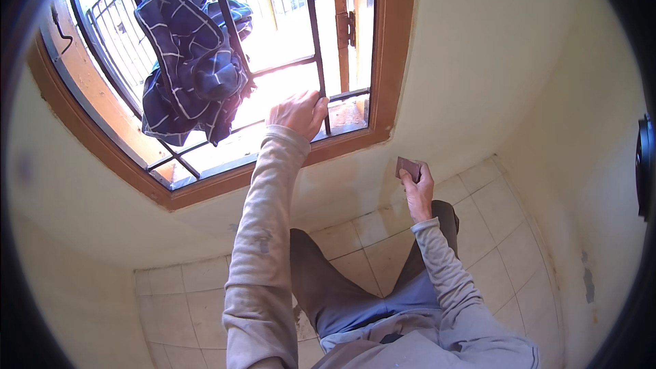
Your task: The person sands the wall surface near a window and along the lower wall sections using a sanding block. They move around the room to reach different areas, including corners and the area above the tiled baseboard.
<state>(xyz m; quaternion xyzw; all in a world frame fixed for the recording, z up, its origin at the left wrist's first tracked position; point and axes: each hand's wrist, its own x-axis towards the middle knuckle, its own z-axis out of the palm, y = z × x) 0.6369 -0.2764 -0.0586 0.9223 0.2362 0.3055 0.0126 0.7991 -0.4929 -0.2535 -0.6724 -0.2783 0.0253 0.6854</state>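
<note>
My left hand (pixel 299 114) reaches up to the window and is closed around a dark metal bar (pixel 315 36) of the grille, near its lower end. In my right hand (pixel 417 189) is a small reddish-brown piece that looks like folded sandpaper (pixel 407 168), pinched between thumb and fingers in front of the wall. A dark blue checked cloth (pixel 192 61) hangs bunched over the grille, left of my left hand. The brown wooden window frame (pixel 338 147) runs just below that hand.
A pale wall (pixel 476 51) surrounds the window and meets another wall at the right. Beige floor tiles (pixel 359 266) lie below, around my legs. A metal hinge (pixel 350 29) and a hook (pixel 64 36) show at the window's sides. A dark round-edged object (pixel 644 166) is at the far right.
</note>
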